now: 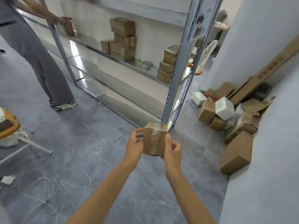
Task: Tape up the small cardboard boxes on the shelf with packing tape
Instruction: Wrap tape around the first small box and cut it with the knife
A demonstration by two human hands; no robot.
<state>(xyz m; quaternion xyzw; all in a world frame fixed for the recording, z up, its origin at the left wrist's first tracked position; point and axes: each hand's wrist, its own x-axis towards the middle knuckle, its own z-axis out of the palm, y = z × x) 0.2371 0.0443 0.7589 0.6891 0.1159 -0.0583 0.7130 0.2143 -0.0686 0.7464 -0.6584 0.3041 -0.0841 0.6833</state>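
The small brown cardboard box point(155, 140), glossy clear tape across its near face, is held in mid-air near the foot of the grey metal shelf rack point(175, 81). The left hand point(135, 145) grips its left side with curled fingers; the right hand point(173, 149) holds the right edge, thumb laid along it and fingers tucked beneath. It looks light and fairly stiff, though the taped face is probably slick. Holding by bare cardboard sides and corners seems safest. 2 stacks of similar brown boxes point(123, 39) sit on the far shelves.
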